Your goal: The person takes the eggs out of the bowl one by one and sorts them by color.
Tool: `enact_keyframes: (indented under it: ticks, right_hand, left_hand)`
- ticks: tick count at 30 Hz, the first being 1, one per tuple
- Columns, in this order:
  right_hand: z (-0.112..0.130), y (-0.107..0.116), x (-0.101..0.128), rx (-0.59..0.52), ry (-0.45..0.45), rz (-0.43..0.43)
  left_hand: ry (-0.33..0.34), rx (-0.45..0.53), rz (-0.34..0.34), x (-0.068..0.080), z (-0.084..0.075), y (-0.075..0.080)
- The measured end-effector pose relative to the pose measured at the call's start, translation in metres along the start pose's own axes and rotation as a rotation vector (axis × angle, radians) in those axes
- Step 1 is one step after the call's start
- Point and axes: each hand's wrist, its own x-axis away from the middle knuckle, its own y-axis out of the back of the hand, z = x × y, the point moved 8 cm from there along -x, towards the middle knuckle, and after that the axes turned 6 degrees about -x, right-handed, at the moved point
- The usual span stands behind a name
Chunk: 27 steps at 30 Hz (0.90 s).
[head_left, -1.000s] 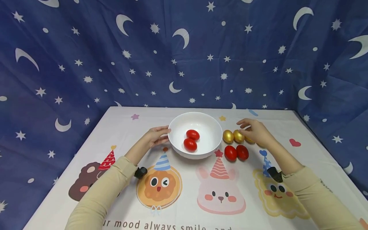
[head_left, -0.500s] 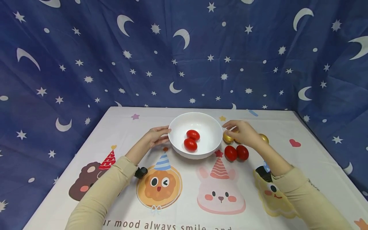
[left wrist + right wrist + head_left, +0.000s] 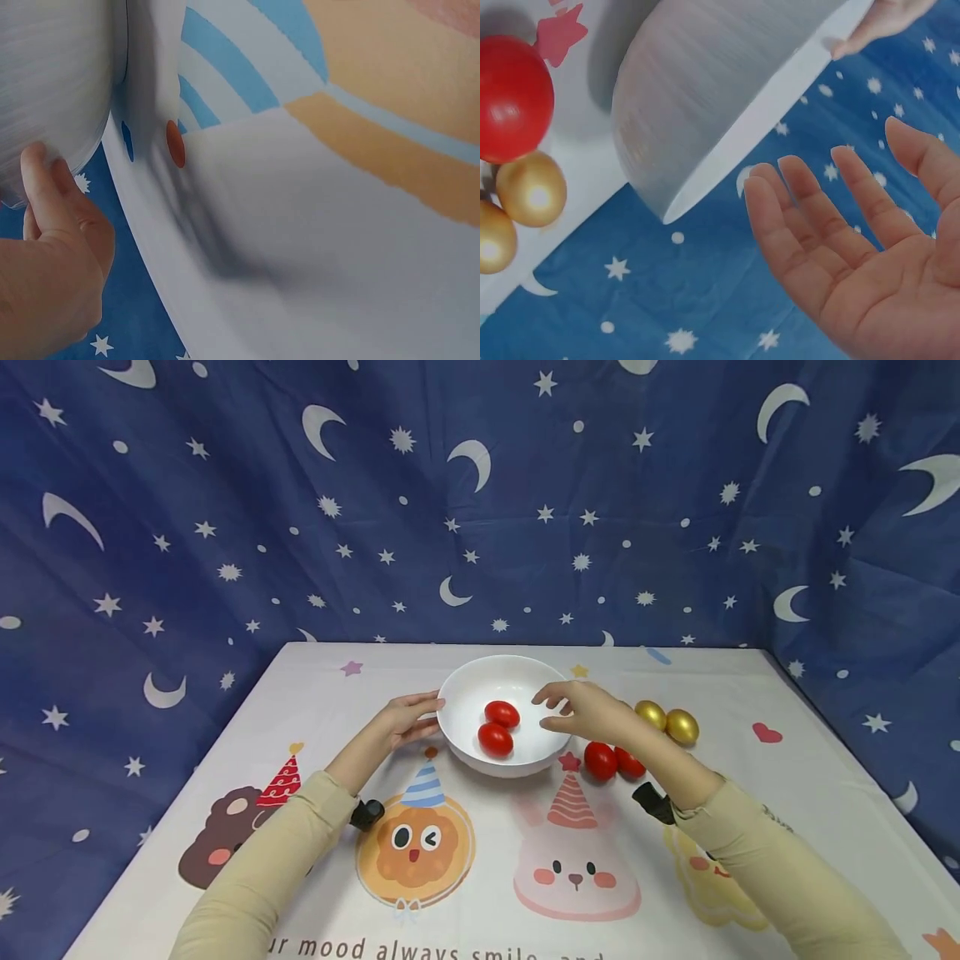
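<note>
Left hand (image 3: 401, 720) fingers resting on white bowl (image 3: 461, 697) left rim; right hand (image 3: 588, 712) released, empty, over bowl right rim; risk: sleeve knocks red eggs (image 3: 600, 759) right of bowl, rolling across desk

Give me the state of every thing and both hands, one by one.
white bowl, upright
red eggs in the bowl, lying touching
left hand, open, fingers against the bowl's left wall
right hand, open, empty, over the bowl's right rim
gold eggs, two, on the cloth
red eggs on the cloth, two, one partly behind the right forearm
</note>
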Motion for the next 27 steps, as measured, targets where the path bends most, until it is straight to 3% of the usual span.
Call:
enact_keyframes:
  ticks: [16, 27]
  right_hand:
    - [0.028, -0.008, -0.038, 0.224, 0.059, 0.125]
    - [0.034, -0.014, -0.076, 0.21, -0.029, 0.214]
  left_hand:
    - [-0.011, 0.003, 0.0, 0.001, -0.002, 0.004]
    - [-0.021, -0.003, 0.006, 0.002, -0.001, 0.0]
